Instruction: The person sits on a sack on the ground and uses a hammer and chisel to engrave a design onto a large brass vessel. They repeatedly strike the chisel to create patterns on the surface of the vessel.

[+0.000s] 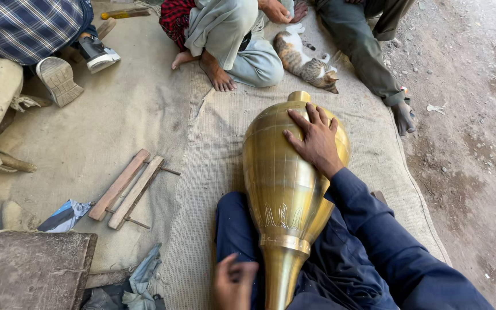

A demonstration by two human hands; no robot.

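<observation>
A large brass vase (282,172) lies lengthwise over my lap, its bulbous body pointing away and its narrow neck toward me. My right hand (316,136) rests flat on the upper right of the body, fingers spread. My left hand (233,282) is at the bottom edge, beside the neck, fingers curled; whether it holds a small tool is hidden. Engraved marks show on the vase just above the neck band.
A woven mat (213,143) covers the ground. Two wooden slats with metal pins (127,189) lie to the left, near a wooden block (30,270) and rags (144,278). Other people sit at the far edge with a cat (305,63). Dirt ground lies right.
</observation>
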